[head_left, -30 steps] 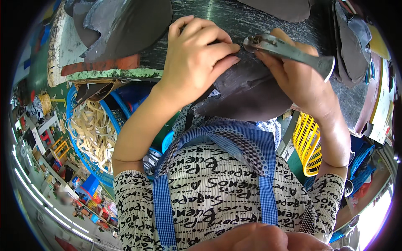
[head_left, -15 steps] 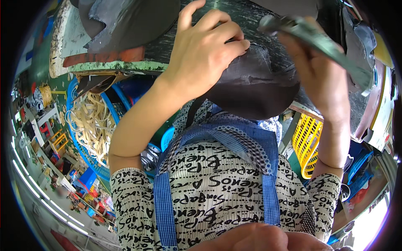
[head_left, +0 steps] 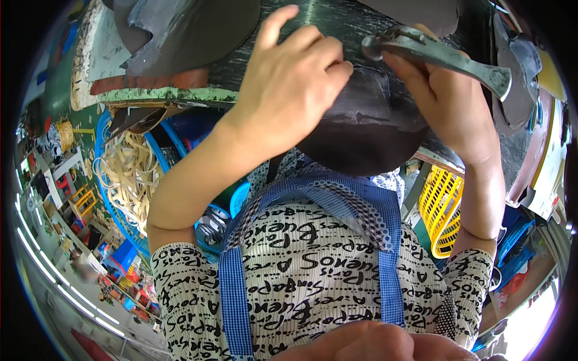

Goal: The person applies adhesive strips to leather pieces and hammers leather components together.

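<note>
A metal hammer [head_left: 448, 59] with a rounded head at its left end is in my right hand [head_left: 454, 108], its other end reaching out to the right. The fingers wrap around it just above the worktop. At the upper middle, my left hand [head_left: 292, 90] rests at the upper left edge of a black leather-like piece [head_left: 367, 141]. Its thumb and curled fingers close at that edge, while one finger stretches upward. The fingertips are partly hidden. The piece hangs over the near edge of the dark worktop [head_left: 295, 15], and its upper part looks folded and shiny.
More dark sheet pieces [head_left: 205, 36] lie on the worktop at the left, others [head_left: 512, 78] at the right. Below stand a blue basket [head_left: 105, 201] with pale strips [head_left: 129, 174] and a yellow basket [head_left: 439, 204]. A reddish-brown strip [head_left: 150, 82] runs along the worktop's left edge.
The hammer and my right hand have shifted left and the hammer lies flatter; it was blurred before. My left hand has moved slightly left and its fingers have curled in more.
</note>
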